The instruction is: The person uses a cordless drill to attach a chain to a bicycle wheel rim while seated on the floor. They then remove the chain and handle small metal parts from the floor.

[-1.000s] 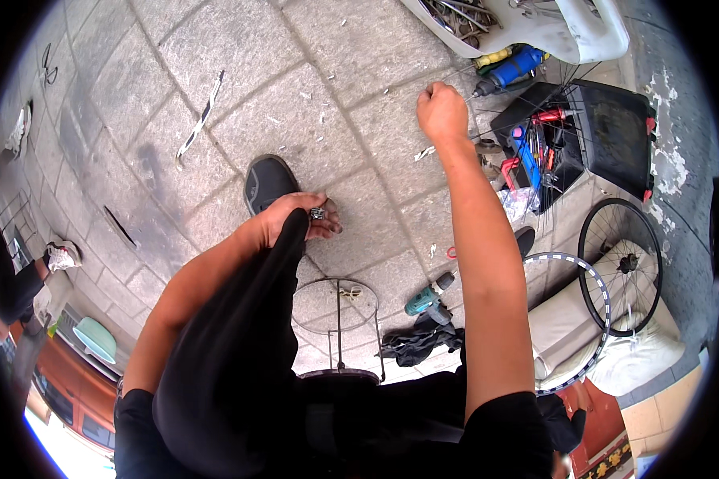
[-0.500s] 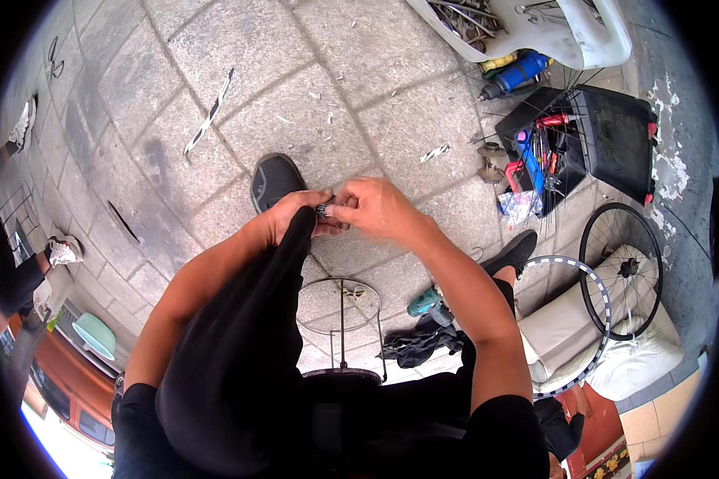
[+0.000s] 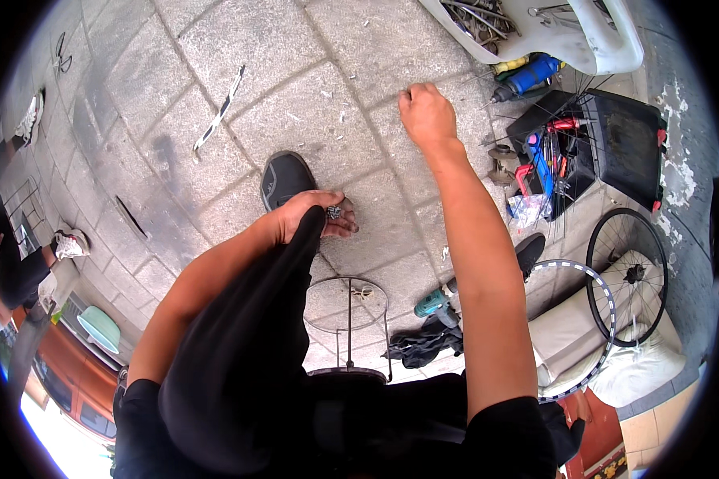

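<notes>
My left hand (image 3: pixel 315 214) rests at my bent knee, in front of my dark shoe (image 3: pixel 286 176). Its fingers are curled around a small cluster of silvery metal pieces (image 3: pixel 334 213), too small to name surely. My right hand (image 3: pixel 428 116) is stretched far forward over the paving, away from the left one. Its fingers are curled in, and whatever they may hold is hidden. Small pale scraps (image 3: pixel 327 94) lie on the ground to its left.
Right of my arm lie an open black toolbox (image 3: pixel 627 152), a blue power tool (image 3: pixel 531 77) and a white bin (image 3: pixel 527 36) of metal parts. Closer in are a teal drill (image 3: pixel 433 303), a metal-framed stool (image 3: pixel 349 319), a wheel (image 3: pixel 627 275) and a checkered rim (image 3: pixel 613 311). A striped strip (image 3: pixel 220 109) lies ahead.
My right hand has left the metal pieces at my left hand and swung forward and right over the paving. The left hand stays at the knee, and the view has shifted slightly.
</notes>
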A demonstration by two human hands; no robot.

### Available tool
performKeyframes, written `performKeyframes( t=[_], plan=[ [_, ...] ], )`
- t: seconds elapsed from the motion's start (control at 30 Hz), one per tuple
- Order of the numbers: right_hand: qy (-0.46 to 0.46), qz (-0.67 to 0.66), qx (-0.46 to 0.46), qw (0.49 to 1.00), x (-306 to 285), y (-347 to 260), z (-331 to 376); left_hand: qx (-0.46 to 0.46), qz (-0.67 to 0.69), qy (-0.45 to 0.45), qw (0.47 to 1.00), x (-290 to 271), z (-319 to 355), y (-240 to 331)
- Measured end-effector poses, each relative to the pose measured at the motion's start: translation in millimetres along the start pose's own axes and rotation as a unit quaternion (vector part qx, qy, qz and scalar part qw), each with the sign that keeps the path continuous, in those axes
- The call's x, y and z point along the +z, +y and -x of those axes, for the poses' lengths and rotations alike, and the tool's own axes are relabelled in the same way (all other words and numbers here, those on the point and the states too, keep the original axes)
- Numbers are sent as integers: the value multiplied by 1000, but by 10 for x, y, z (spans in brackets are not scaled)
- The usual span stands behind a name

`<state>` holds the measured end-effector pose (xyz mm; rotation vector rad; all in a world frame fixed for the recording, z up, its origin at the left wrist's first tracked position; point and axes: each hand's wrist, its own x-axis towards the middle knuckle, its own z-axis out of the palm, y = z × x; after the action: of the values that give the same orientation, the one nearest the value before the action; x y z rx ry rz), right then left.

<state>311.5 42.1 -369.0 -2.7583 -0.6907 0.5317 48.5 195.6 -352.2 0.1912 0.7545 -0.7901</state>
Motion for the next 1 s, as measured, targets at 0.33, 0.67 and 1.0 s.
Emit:
performKeyframes(
  t=[0.33,0.67,1.0],
  plan=[
    [-17,-146,22,989,91,-257,717,8,19,3,1000,-11,-19,-25],
    [-44,-148,-8,988,154,-291,412,8,8,-4,1000,-20,-20,-19],
    [-89,-42,53,994,193,-529,378,6,8,2,1000,-13,-12,-22]
  ],
)
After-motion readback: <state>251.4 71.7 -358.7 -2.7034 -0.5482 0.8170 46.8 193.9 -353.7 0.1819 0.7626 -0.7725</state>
